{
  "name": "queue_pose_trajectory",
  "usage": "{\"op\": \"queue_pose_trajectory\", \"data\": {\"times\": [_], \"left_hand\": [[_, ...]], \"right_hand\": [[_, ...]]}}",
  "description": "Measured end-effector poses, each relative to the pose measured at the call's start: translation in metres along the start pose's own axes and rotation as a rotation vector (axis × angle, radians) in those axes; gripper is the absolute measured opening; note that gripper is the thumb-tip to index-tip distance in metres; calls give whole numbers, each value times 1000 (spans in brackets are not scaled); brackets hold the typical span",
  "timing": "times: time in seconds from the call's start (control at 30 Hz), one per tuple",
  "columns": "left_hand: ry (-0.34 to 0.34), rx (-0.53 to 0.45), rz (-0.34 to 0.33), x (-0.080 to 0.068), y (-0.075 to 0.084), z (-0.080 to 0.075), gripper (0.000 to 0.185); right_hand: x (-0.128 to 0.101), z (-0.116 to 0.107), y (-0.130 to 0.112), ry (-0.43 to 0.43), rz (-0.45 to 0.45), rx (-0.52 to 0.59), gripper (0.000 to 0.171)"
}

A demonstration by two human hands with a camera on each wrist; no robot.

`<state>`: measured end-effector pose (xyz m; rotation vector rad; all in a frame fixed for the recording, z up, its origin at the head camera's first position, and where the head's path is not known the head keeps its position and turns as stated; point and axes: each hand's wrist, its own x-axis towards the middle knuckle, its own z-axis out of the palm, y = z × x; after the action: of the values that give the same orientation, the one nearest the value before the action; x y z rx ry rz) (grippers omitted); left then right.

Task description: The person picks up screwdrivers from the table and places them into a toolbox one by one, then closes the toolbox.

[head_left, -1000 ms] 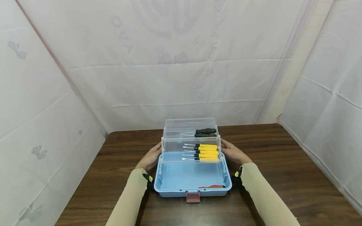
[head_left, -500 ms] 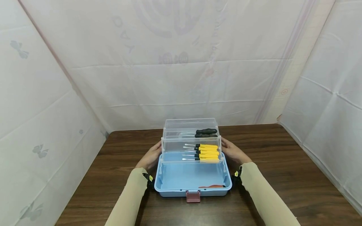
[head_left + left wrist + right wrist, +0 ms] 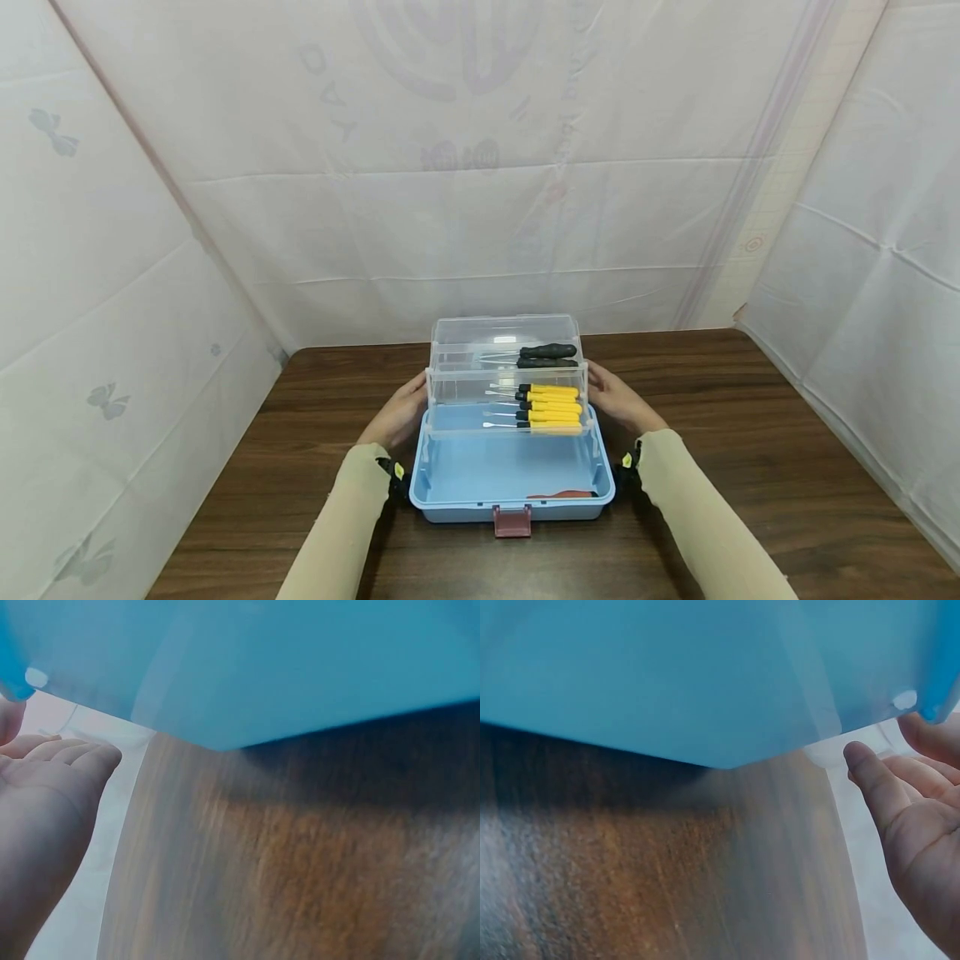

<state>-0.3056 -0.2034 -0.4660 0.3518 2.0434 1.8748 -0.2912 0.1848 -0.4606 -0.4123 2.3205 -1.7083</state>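
A light-blue toolbox (image 3: 480,467) stands unlatched on the table, its clear lid (image 3: 465,332) raised at the back. Clear trays (image 3: 456,385) inside bear several yellow-handled screwdrivers (image 3: 555,407) and two black-handled screwdrivers (image 3: 548,352). Something with a red handle (image 3: 566,494) lies in the base near the front wall. My left hand (image 3: 402,414) reaches along the left side, fingers extended toward the lid and trays; its thumb is by a blue corner in the left wrist view. On the other side my right hand (image 3: 619,406) mirrors it, fingers loosely extended, fingertips close under the clear plastic.
A mauve latch (image 3: 512,523) hangs at the toolbox front. The dark wooden table (image 3: 712,467) extends on both sides. White sheeting (image 3: 480,208) covers the wall behind and both side walls.
The clear lid has tipped slightly forward, and the trays with the screwdrivers have shifted a little toward me. Both hands have moved up slightly beside them. The blue base has hardly moved.
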Motion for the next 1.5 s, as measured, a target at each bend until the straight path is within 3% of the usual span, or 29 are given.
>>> {"op": "queue_pose_trajectory", "data": {"times": [0.43,0.57,0.8,1.03,1.5], "left_hand": [[6,-40,15,-2,6,-2,51],[-1,-59,12,-3,10,-3,50],[-20,-110,0,-12,29,0,50],[-6,-129,36,-6,21,-5,49],[-49,-96,62,-8,27,-8,51]], "right_hand": [[0,-1,-5,7,-50,23,67],[-2,-3,-9,21,-10,18,64],[-4,-7,-18,51,126,66,59],[-5,-9,-23,27,104,64,55],[-7,-13,-31,-13,67,82,59]]}}
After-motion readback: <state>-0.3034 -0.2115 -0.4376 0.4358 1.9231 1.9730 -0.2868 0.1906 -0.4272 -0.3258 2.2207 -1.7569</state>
